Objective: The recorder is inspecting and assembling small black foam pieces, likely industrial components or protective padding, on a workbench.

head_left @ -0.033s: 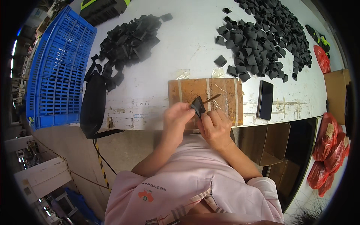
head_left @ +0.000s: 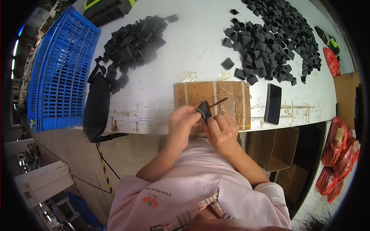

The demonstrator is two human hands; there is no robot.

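Note:
Near the table's front edge, above a brown taped board (head_left: 187, 92), my two hands hold a small black fabric piece (head_left: 204, 110). My left hand (head_left: 180, 120) is closed, pinching the piece's left side between thumb and fingers. Closed at its lower right edge is my right hand (head_left: 223, 133), the fingers curled inward. A thin brown stick-like tool (head_left: 219, 102) juts out past the fabric toward the upper right. Its other end is hidden by the fabric and my hand, so I cannot tell which hand grips it.
Flat black pieces (head_left: 135, 44) lie piled at the left, curled black loops (head_left: 262, 50) at the right. A blue crate (head_left: 58, 73) and black pouch (head_left: 96, 109) stand left. Right of the board lies a phone (head_left: 273, 104). Red bags (head_left: 335, 146) hang beyond the table's right end.

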